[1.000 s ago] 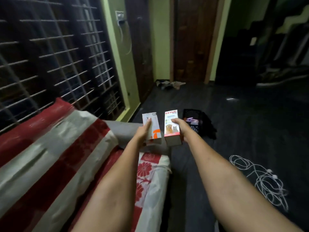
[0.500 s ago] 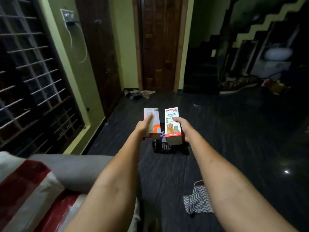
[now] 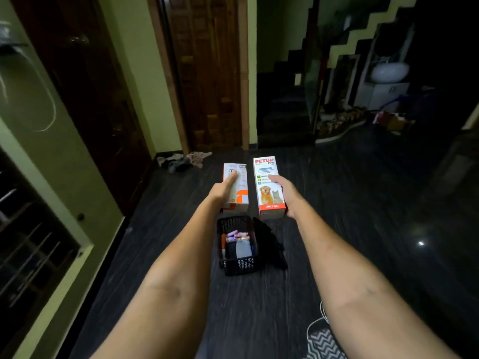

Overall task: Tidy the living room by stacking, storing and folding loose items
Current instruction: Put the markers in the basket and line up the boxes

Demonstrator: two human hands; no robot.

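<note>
Held upright side by side, a grey box [image 3: 237,186] gripped by the left hand [image 3: 225,189] and a Petup box [image 3: 269,187] by the right hand [image 3: 286,194] hang just beyond the black basket [image 3: 237,265] on the floor below, between the forearms.

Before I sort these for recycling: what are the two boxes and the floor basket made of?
PETUP box and orange-and-white box: printed cardboard by their crisp edges and flat panels, slightly glossy. Black basket: likely moulded plastic, given its perforated lattice walls; dim light leaves it uncertain.
</note>
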